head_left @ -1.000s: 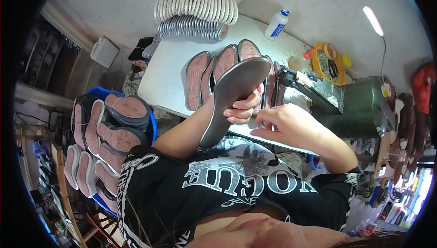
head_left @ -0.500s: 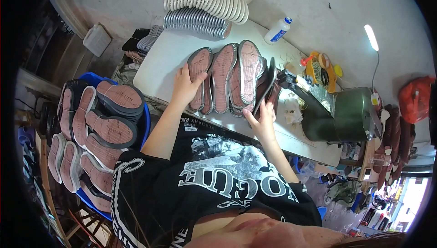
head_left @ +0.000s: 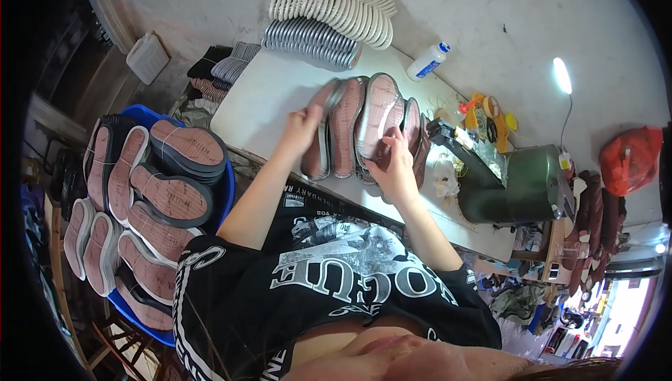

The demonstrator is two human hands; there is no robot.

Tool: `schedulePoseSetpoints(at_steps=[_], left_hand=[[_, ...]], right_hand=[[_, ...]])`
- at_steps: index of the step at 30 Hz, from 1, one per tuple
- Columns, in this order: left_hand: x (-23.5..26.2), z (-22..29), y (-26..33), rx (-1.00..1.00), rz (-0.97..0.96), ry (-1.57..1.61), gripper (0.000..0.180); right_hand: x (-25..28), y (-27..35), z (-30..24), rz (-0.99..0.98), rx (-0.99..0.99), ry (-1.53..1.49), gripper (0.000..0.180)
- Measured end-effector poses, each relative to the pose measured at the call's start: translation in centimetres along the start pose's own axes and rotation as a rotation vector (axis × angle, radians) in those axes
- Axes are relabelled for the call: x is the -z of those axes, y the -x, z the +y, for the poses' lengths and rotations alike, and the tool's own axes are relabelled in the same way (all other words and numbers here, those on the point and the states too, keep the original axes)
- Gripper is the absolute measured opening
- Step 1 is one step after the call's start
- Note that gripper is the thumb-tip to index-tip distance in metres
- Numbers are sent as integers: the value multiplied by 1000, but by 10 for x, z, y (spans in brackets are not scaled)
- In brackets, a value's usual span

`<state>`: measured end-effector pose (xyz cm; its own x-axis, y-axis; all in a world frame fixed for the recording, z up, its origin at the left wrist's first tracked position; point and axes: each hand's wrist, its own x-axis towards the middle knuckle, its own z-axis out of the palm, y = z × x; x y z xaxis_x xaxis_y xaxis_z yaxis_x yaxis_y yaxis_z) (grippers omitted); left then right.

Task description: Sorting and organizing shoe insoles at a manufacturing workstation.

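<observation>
Several shoe soles with pinkish-brown stitched faces lie in a bunch on the white table in front of me. My left hand grips the leftmost shoe sole, whose upper end is blurred by motion. Beside it is another dark-edged sole, and next to that a pale-edged sole on top of the bunch. My right hand has its thumb and fingers closed round the lower right end of this pale-edged sole. More soles lean to its right, partly hidden behind the hand.
Rows of cream soles and grey soles stand at the table's back. A white bottle is near the far edge. A green sewing machine occupies the right end. At my left, a blue tub overflows with bundled soles.
The left hand has moved slightly right and up with its sole, which now tilts. My right hand has shifted from the dark upright sole at the right onto the pale-edged one.
</observation>
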<state>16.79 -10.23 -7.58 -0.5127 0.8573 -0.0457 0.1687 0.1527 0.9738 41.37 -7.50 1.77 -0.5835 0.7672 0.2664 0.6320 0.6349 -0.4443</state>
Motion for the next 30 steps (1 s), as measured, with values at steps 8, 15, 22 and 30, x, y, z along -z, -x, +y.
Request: schedulePoseSetpoints(at_steps=[8, 15, 22, 30], left_hand=[[-6, 46, 8, 243, -216, 491, 87], [-23, 35, 21, 179, -201, 594, 83], [-7, 37, 25, 69, -112, 389, 107], [4, 19, 19, 291, 8, 724, 107]], right_hand=[[-2, -36, -9, 76, -201, -194, 73], [-6, -42, -27, -200, -395, -841, 61], [-21, -29, -45, -94, -66, -479, 55], [-14, -36, -28, -52, -302, -682, 39]])
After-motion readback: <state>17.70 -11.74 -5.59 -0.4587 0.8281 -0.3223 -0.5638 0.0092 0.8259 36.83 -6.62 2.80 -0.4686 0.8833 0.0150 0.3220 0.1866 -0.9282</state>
